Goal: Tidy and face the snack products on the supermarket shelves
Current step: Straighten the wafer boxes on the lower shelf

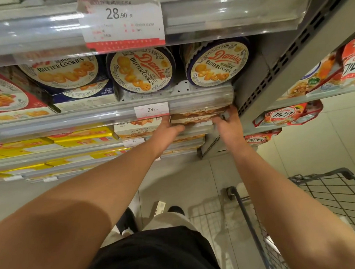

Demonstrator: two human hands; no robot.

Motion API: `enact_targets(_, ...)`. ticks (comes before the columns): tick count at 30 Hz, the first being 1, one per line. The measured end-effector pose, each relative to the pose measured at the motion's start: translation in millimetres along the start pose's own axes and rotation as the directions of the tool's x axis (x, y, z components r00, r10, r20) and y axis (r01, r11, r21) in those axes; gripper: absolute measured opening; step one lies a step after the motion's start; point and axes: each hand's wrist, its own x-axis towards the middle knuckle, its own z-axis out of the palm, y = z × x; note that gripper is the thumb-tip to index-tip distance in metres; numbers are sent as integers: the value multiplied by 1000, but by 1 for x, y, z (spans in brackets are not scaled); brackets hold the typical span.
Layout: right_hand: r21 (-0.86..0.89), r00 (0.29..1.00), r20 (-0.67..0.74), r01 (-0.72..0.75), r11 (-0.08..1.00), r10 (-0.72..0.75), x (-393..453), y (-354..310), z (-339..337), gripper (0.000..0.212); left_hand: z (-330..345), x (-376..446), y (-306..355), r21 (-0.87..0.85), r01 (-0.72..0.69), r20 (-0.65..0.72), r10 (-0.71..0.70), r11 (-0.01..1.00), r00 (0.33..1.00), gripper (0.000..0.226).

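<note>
Both forearms reach to the shelf's right end. Left hand (168,132) and right hand (228,127) grip the stacked wafer boxes (194,117) from either side, below the butter cookie tins (141,71).

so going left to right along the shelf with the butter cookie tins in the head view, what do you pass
red cookie box → left butter cookie tin → middle Danisa tin → right Danisa tin → grey shelf upright → cereal packs
</note>
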Motion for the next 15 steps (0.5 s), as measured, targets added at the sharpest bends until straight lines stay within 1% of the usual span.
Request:
enact_targets(2,-21,1000,3,-6,1000,6,2,-1,-3,63,1,4,-1,3,-15,-5,15,1000,1000,69)
enact_targets(5,-96,999,24,-19,995,21,5,-3,-7,67,1,2,-1,-15,-16,-23,16,1000,1000,64)
enact_targets(9,-172,992,110,-37,984,56,10,-3,-17,74,-3,-5,6,23,-34,19,33,999,999,60)
enact_targets(12,-142,986,148,-55,988,76,16,2,-24,80,-12,-11,3,65,-64,34,62,996,998,69)
enact_targets(13,-122,988,140,-53,991,70,14,2,-25,80,-16,-14,-2,85,-78,40,75,993,996,73)
enact_targets(15,-97,995,77,-58,994,66,1,1,-24,72,-23,-20,-13,138,-79,44,74,987,996,78)
